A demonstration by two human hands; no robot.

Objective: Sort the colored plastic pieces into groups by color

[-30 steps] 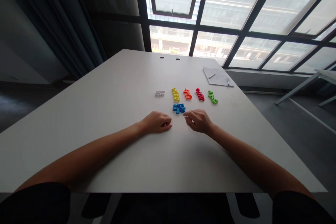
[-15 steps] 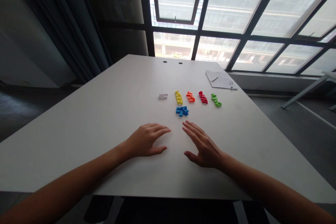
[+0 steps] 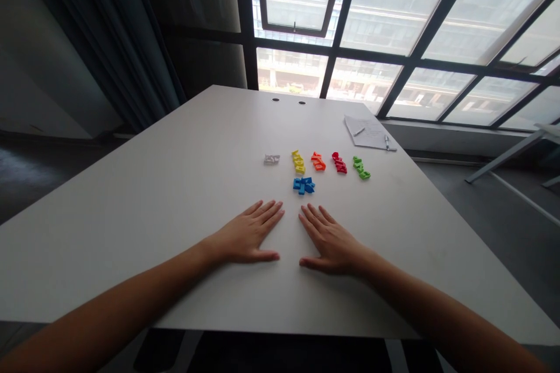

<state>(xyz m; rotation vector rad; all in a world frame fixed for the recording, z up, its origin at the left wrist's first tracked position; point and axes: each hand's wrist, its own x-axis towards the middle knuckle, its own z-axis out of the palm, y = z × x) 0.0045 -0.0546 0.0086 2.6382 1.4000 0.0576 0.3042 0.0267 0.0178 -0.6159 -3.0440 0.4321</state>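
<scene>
My left hand (image 3: 247, 234) and my right hand (image 3: 329, 240) lie flat on the white table (image 3: 175, 186), palms down, fingers stretched out, holding nothing. Just beyond the fingertips sits a small heap of blue plastic pieces (image 3: 303, 185). Farther back a row of small heaps runs left to right: white pieces (image 3: 272, 159), yellow pieces (image 3: 298, 162), orange pieces (image 3: 318, 161), red pieces (image 3: 339, 162) and green pieces (image 3: 361, 168). Neither hand touches any heap.
A sheet of paper (image 3: 367, 132) with two pens on it lies at the table's far right corner. Two round cable holes (image 3: 289, 101) mark the far edge. Large windows stand behind, a dark curtain at left, and another table's legs (image 3: 507, 157) at right.
Both hands drew back from the blue heap toward me, opened from curled fingers and settled flat on the table. The camera view tilted slightly.
</scene>
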